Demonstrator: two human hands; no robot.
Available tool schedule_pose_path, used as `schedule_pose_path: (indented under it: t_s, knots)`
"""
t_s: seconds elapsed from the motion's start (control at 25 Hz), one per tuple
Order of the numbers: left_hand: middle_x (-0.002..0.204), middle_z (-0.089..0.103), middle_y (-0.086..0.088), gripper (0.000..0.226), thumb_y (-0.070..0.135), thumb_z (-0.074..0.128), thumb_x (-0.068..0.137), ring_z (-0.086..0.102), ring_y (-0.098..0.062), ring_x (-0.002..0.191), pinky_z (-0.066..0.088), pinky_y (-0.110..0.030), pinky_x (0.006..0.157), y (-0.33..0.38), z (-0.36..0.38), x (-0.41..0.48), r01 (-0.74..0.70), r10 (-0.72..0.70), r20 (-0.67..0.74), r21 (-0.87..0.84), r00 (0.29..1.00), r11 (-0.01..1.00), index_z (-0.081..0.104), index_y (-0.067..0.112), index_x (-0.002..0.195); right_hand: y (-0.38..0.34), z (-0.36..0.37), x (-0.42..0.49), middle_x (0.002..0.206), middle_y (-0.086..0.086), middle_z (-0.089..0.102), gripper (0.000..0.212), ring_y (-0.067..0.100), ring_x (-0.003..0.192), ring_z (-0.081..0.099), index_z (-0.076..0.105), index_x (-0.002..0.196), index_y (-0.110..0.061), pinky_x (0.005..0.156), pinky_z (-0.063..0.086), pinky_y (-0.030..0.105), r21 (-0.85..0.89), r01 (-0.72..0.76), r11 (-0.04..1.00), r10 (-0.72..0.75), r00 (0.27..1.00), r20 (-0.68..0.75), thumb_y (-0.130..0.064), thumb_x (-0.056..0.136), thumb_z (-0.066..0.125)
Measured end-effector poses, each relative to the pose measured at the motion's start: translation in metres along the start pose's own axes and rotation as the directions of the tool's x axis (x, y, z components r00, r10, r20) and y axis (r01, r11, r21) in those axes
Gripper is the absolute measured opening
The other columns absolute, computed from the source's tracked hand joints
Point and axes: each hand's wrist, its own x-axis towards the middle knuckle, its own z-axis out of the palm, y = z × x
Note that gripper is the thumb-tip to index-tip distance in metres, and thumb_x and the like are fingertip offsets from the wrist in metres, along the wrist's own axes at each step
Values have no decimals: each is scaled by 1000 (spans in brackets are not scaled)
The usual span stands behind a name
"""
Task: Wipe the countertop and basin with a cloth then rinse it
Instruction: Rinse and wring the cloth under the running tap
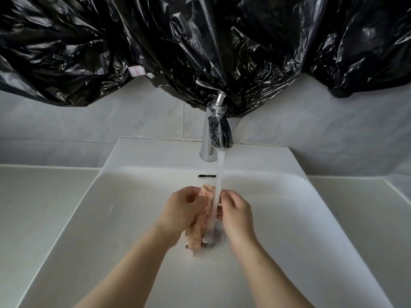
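Observation:
A wet peach-coloured cloth (pixel 205 205) hangs bunched between both hands over the middle of the white basin (pixel 289 218). My left hand (pixel 182 210) grips the cloth's left side. My right hand (pixel 235 210) pinches its right edge with curled fingers. Water streams from the chrome tap (pixel 214 134) straight down onto the cloth and on to the drain (pixel 213 240) below. The cloth's lower end dangles near the drain.
Pale countertop (pixel 40 207) lies on both sides of the basin. Crumpled black plastic sheeting (pixel 200 41) covers the wall above the tap. Grey wall tiles (pixel 111 121) run behind. A dark overflow slot (pixel 207 175) sits in the basin's back wall.

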Motion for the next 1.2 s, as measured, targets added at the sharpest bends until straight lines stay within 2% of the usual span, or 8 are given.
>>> schedule_pose_path:
  t_s: [0.12, 0.28, 0.44, 0.6, 0.76, 0.92, 1.08, 1.2]
  knots:
    - [61, 57, -11, 24, 24, 64, 86, 52, -21, 48, 47, -29, 51, 0, 9, 0, -4, -7, -110, -102, 994, 995, 55, 3, 82, -11, 2, -5, 72, -6, 65, 34, 9, 67, 64, 58, 95, -13, 60, 49, 21, 80, -13, 997, 3, 993, 116, -46, 87, 57]
    - [84, 64, -26, 29, 16, 42, 98, 63, -29, 65, 54, -33, 63, 3, 3, -1, 155, -57, 207, -497, 977, 854, 63, -5, 99, -10, -5, -9, 66, -6, 62, 24, 8, 59, 57, 55, 89, -19, 54, 45, 18, -117, 71, 991, -58, 993, 106, -41, 85, 64]
    - [80, 68, -9, 19, -4, 54, 88, 61, -17, 67, 50, -26, 68, 6, 3, -4, 78, -49, 146, -196, 988, 977, 61, 6, 102, -9, -14, 1, 57, -4, 52, 28, 18, 61, 48, 56, 70, -11, 60, 39, 28, -167, 30, 985, -32, 999, -7, -26, 94, 53]
    - [57, 56, 5, 19, 16, 53, 90, 50, -12, 56, 40, -23, 57, 10, 7, -6, -56, 70, -34, 295, 997, 954, 58, 14, 72, -17, -10, -4, 63, -2, 51, 32, 16, 62, 49, 49, 74, -11, 61, 39, 28, -87, 17, 996, -22, 998, -60, -32, 98, 44]
    - [60, 57, -2, 26, 23, 44, 98, 51, -12, 49, 43, -25, 52, 19, 8, -7, -6, 3, -15, -217, 1000, 976, 58, 9, 80, -20, -15, -8, 57, -3, 48, 42, 16, 59, 49, 43, 66, -12, 58, 38, 26, -166, 34, 986, -33, 999, 7, -45, 92, 49]
    - [75, 67, -6, 18, 12, 50, 94, 60, -16, 63, 46, -24, 54, 22, 2, -5, -38, 48, 26, -298, 998, 954, 67, 15, 98, -24, -14, -12, 52, -8, 53, 34, 8, 54, 50, 46, 62, -24, 54, 39, 19, -107, 76, 991, -49, 971, 235, -40, 89, 58]
    - [65, 57, 13, 15, 23, 71, 79, 49, -5, 52, 40, -17, 52, 21, -9, -6, -211, 202, 63, 226, 977, 951, 63, 29, 90, -29, -23, -3, 58, -13, 57, 21, 2, 57, 49, 57, 68, -19, 58, 40, 19, -69, 211, 975, -207, 977, 59, -21, 88, 61]
    - [58, 49, 6, 29, 43, 62, 78, 44, -13, 57, 34, -27, 55, 16, -15, -2, -166, 144, 95, 751, 985, 640, 48, 19, 68, -43, -26, -4, 54, -13, 47, 17, 2, 54, 39, 57, 70, -15, 55, 36, 16, -61, 348, 936, -350, 936, -43, -17, 87, 62]
